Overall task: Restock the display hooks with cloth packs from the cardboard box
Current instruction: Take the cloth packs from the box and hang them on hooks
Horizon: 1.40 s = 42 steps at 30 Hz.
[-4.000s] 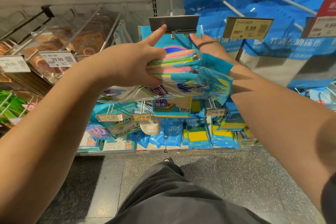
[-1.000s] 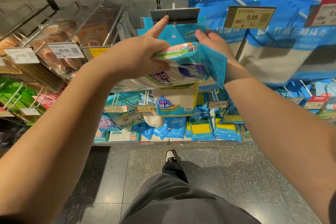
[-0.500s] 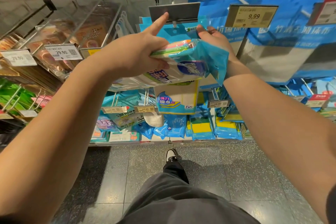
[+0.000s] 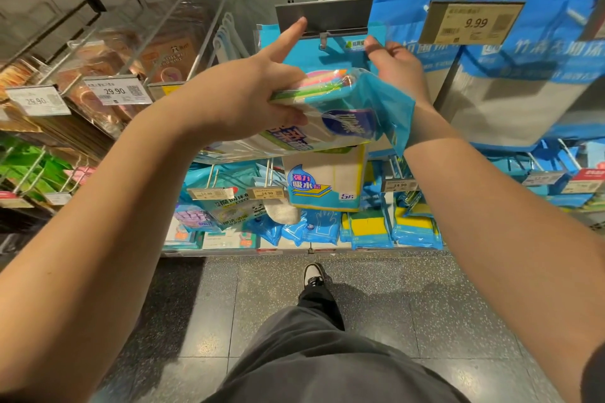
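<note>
My left hand [image 4: 242,101] grips a stack of cloth packs [image 4: 330,108], blue-wrapped with pink, green and yellow cloth edges showing, held flat in front of the shelf. Its index finger points up and touches the grey blank label plate [image 4: 324,15] at the tip of a display hook [image 4: 323,41]. A blue cloth pack [image 4: 307,54] hangs at that hook, and my right hand [image 4: 397,70] pinches its top right corner. The cardboard box is out of view.
A 9.99 price tag [image 4: 471,22] and large blue packs [image 4: 510,52] hang to the right. Brown packs with 29.90 tags [image 4: 114,90] hang on the left hooks. Lower hooks carry more cloth and sponge packs [image 4: 327,183]. My leg and shoe [image 4: 312,275] stand on grey floor tiles.
Both hands have stayed at the hook, the left one still holding the stack. The right hand has shifted slightly along the hanging pack's top edge. The view has drifted a little.
</note>
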Motion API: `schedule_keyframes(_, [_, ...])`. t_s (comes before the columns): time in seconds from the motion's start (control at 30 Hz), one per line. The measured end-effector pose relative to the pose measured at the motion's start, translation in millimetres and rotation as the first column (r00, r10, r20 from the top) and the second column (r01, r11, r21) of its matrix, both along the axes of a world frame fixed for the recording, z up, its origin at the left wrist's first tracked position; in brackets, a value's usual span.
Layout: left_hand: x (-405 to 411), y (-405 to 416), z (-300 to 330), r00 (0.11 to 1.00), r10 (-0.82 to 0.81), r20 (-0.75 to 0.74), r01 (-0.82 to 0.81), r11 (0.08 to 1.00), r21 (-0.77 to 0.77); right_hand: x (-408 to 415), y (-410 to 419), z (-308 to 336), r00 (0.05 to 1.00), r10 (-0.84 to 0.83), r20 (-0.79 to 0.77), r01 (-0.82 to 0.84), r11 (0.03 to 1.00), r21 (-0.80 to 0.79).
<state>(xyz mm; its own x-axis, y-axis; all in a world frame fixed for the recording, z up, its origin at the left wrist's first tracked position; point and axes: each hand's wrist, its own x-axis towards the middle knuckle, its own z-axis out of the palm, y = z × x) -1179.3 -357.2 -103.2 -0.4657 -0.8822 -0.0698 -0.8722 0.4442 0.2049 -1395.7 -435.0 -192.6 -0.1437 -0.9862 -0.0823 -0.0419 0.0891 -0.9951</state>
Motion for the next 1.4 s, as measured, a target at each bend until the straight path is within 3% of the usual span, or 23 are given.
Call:
schedule_keyframes(0.2, [1.9,-7.1,-4.1,0.999,-0.009,0.034,0.010,1.000,-0.018,11.7,-28.2,-10.2,0.997,-0.066,0.025,0.066,0.998,0.011])
schedule_keyframes(0.37, [0.1,-9.8,-6.7,0.998,0.011,0.062,-0.009,1.000,-0.023,25.4,-42.5,-6.6,0.975,-0.099,0.199,0.110,0.993,-0.049])
schedule_keyframes(0.6, [1.1,-9.2,-13.1,0.999,0.030,0.029,-0.029,0.999,-0.025,10.5,-51.9,-16.2,0.998,-0.024,0.057,0.027,0.999,-0.040])
schedule_keyframes(0.77, [1.1,-8.5,-20.2,0.994,0.017,-0.110,-0.016,1.000,0.013,-16.9,-9.0,-16.8,0.964,-0.009,0.267,0.034,0.995,-0.090])
schedule_keyframes(0.87, [2.9,-7.6,-24.5,0.972,-0.017,-0.233,0.029,0.998,0.046,-43.2,20.0,-36.2,0.897,-0.030,0.441,0.042,0.999,-0.017])
schedule_keyframes(0.97, [3.3,-6.6,-27.5,0.933,-0.043,-0.357,0.082,0.992,0.094,-57.0,55.7,-60.2,0.810,0.072,0.583,-0.087,0.996,-0.001])
schedule_keyframes(1.1, [3.5,-4.8,-29.7,0.887,-0.010,-0.462,0.100,0.980,0.171,-51.5,78.0,-46.9,0.803,0.269,0.532,-0.237,0.963,-0.130])
schedule_keyframes(1.3, [0.5,-1.5,-32.6,0.829,-0.023,-0.558,0.141,0.976,0.169,-41.3,83.3,-0.7,0.735,0.049,0.676,0.037,0.993,-0.113])
schedule_keyframes(1.4, [-3.1,-1.0,-36.7,0.836,-0.058,-0.545,0.164,0.976,0.147,-43.5,85.4,7.5,0.706,0.024,0.708,0.087,0.989,-0.120])
